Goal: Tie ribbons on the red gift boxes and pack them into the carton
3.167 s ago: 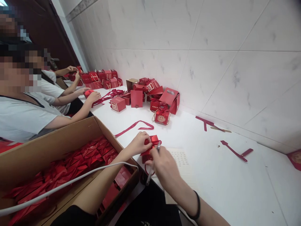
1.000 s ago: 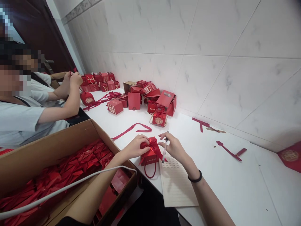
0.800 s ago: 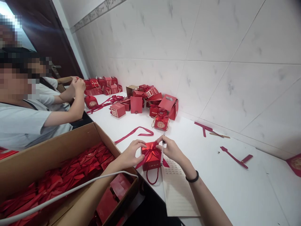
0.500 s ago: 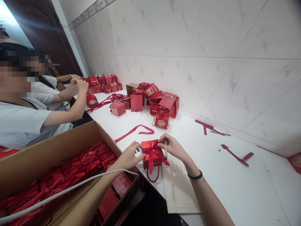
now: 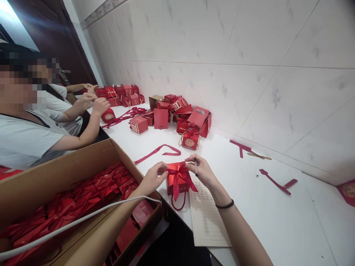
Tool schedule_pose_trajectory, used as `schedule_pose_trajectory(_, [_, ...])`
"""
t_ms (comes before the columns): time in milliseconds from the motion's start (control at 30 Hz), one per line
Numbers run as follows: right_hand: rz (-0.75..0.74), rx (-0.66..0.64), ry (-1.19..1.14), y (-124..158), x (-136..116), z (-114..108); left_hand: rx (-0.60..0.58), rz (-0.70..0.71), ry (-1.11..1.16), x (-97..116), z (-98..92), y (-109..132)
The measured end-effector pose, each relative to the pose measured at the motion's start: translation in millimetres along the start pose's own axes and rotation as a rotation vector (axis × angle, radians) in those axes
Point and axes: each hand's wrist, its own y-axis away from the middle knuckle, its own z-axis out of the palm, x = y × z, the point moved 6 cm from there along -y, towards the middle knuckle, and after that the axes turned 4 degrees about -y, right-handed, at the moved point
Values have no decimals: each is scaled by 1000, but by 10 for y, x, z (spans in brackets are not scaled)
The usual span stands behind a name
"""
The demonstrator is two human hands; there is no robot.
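Observation:
A small red gift box [image 5: 172, 188] stands at the table's near edge, with a red cord handle [image 5: 179, 207] hanging toward me. On its top lies a dark red ribbon bow [image 5: 179, 173], its two tails spread forward. My left hand [image 5: 153, 179] pinches the bow's left loop between thumb and forefinger. Opposite it, my right hand [image 5: 203, 171] has its fingertips at the bow's right loop. A pen [image 5: 196, 168] is tucked in that same hand. Beneath my right wrist lies a sheet of lined paper with writing [image 5: 208, 218].
A cardboard carton [image 5: 116, 153] full of red boxes stands at left, a white cable [image 5: 83, 217] crossing it. Red boxes [image 5: 161, 119] pile near the wall. A loose ribbon [image 5: 158, 150] lies behind my left hand. Co-workers' hands [image 5: 100, 106] are at far left.
My left fingers have closed in on the left loop, and my right hand has turned a little with the pen. The view has shifted slightly. A co-worker's hands have lowered.

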Motion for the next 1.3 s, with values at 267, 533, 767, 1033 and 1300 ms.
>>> schedule_pose_trajectory(267, [-54,-83,24,-21,9,21,-10,-150,137,-119,82,0])
schedule_pose_trajectory(533, [-77,-219,188,-44,48,-54,25,-284,360,-241,119,-54])
schedule_pose_trajectory(767, [16,-193,239,-63,149,-153,-25,-439,691,-410,208,24])
schedule_pose_trajectory(1033, [71,-198,225,-86,127,-209,33,136,-80,119,-45,-135])
schedule_pose_trajectory(1300, [42,101,400,39,-252,-746,-305,387,-414,348,318,12])
